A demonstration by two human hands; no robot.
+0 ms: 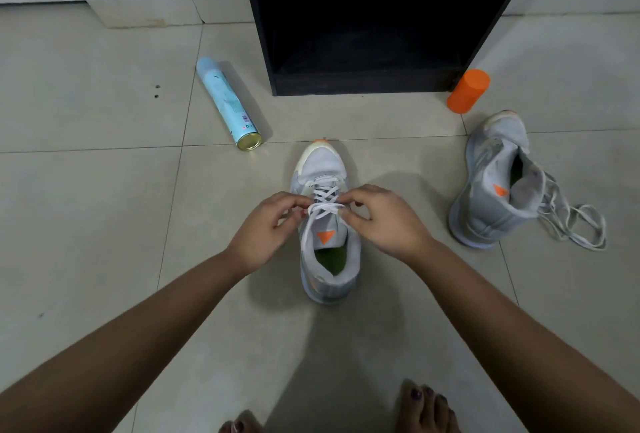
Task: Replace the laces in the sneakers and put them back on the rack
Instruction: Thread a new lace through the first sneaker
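Note:
A grey sneaker [327, 169] with an orange tongue tab stands on the floor tiles, toe pointing away from me. Its white lace [323, 209] crosses the eyelets. My left hand [266, 228] pinches the lace at the left side of the tongue. My right hand [384, 221] pinches it at the right side. The second grey sneaker [491, 176] lies tipped at the right, with its loose white lace [575, 224] spilled on the floor beside it. The black shoe rack [367, 82] stands straight ahead with its lower shelf dark.
A light blue spray can [228, 103] lies on its side left of the rack. An orange cylinder [467, 91] leans at the rack's right foot. My bare toes [422, 405] show at the bottom edge. A pale step runs along the back left.

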